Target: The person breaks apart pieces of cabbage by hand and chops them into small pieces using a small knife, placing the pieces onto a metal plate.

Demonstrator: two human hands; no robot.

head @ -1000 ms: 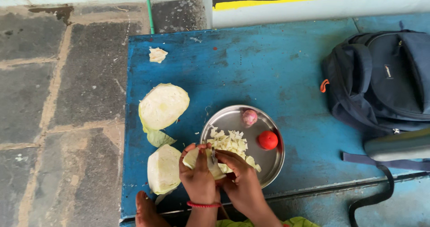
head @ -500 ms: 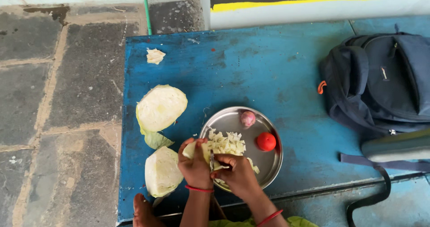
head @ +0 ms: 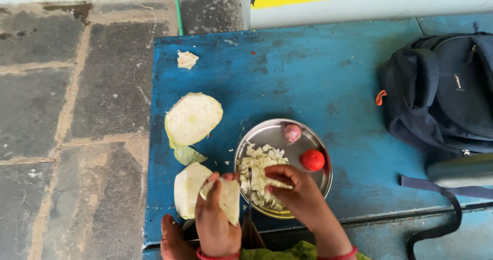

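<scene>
Since half a second ago, the two hands have drawn apart: the left hand (head: 215, 216) has pulled its cabbage wedge (head: 225, 198) back off the plate toward the near edge of the blue table (head: 318, 75), and the right hand (head: 298, 190) now sits over the plate's near side with a strip of cabbage (head: 277, 184) at its fingertips. Left-hand fingers curl around the pale wedge, holding it upright with its cut face toward the plate. Right-hand thumb and fingers pinch the thin strip just above the chopped cabbage (head: 259, 170). Between the hands a narrow blade (head: 249, 180) stands upright at the plate's rim; I cannot tell what holds it.

Round and made of steel, the plate (head: 277, 134) rests near the front of the table. Chopped cabbage is heaped on its left half, a small pinkish onion (head: 292, 132) lies at its far side, and a red tomato (head: 313, 159) lies on its right side, apart from the heap.

Left of the plate, a cabbage half (head: 193, 118) lies cut face up with a loose green leaf (head: 189, 156) just below it. Another cabbage piece (head: 187, 188) lies right beside the left hand. One small cabbage scrap (head: 187, 60) sits near the table's far left corner. On the right side of the table lies a dark blue backpack (head: 447, 95), well apart from the plate. A bare foot (head: 173, 239) rests at the table's near edge, next to the left wrist.
</scene>
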